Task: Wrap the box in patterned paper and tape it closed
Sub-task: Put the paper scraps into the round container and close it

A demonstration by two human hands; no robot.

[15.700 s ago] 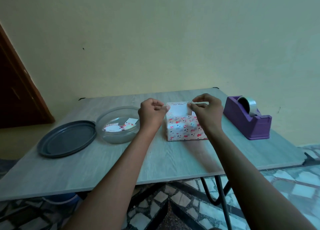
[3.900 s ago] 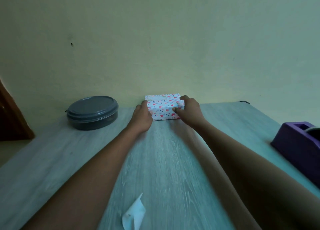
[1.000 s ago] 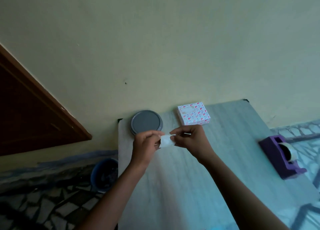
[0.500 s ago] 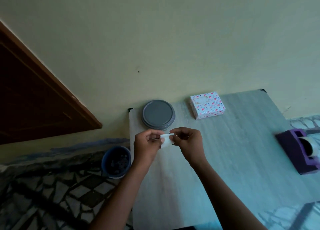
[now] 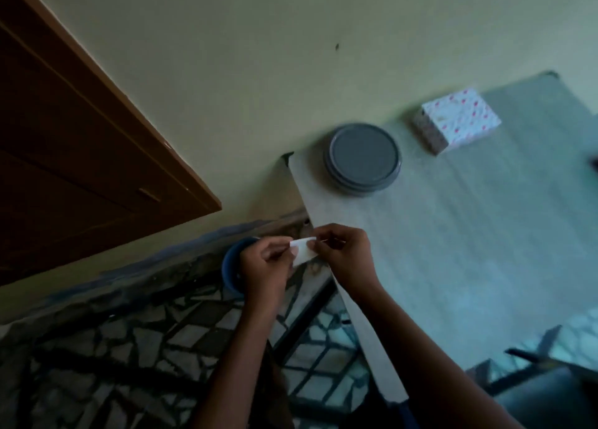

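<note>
The wrapped box (image 5: pixel 459 125), white paper with pink and red marks, lies at the far side of the grey wooden table (image 5: pixel 469 250), well away from both hands. My left hand (image 5: pixel 263 263) and my right hand (image 5: pixel 346 255) pinch a small white scrap of paper (image 5: pixel 302 250) between their fingertips. They hold it beyond the table's left edge, above a blue bucket (image 5: pixel 231 266) on the floor. The tape dispenser is out of view.
A round container with a grey lid (image 5: pixel 363 160) stands at the table's far left corner. A brown wooden door (image 5: pixel 81 143) fills the left. The floor (image 5: pixel 113 357) is dark stone mosaic. The table's black legs (image 5: pixel 304 315) show below its left edge.
Both hands have carried the white scrap left, from over the table to beyond its edge above the blue bucket. The view has swung left and down. The box has not moved.
</note>
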